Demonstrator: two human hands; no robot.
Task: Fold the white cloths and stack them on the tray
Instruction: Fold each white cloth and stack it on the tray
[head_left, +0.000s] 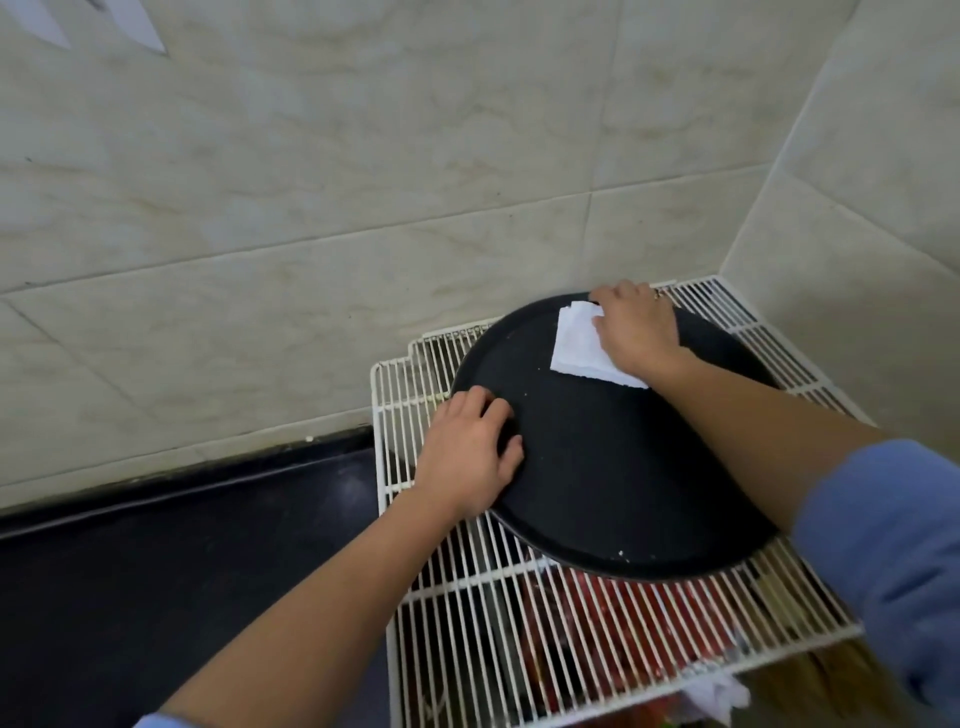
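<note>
Nearest to me, a blue sleeve fills the lower right of the frame and is cut off by the edge. Only a sliver of the other sleeve shows at the bottom left.

A white wire rack of thin parallel bars sits low in the frame, and through it I see red shapes too broken up by the bars to identify. Something crumpled and white pokes out at the rack's bottom edge.

On the rack lies a round black tray with a matt, faintly speckled surface and a low rim; my right forearm hides part of its right side. My left hand rests on the tray's left rim, fingers bent and slightly apart with the tips down on the surface. I cannot tell whether it actually grips the rim.

Further up, the white cloth lies folded flat in the tray's upper part, its layered edges showing. My right hand covers its right side and pinches its upper corner between thumb and forefinger.

A dark counter runs off to the lower left. Behind everything stand glossy, pale, marbled wall tiles.
</note>
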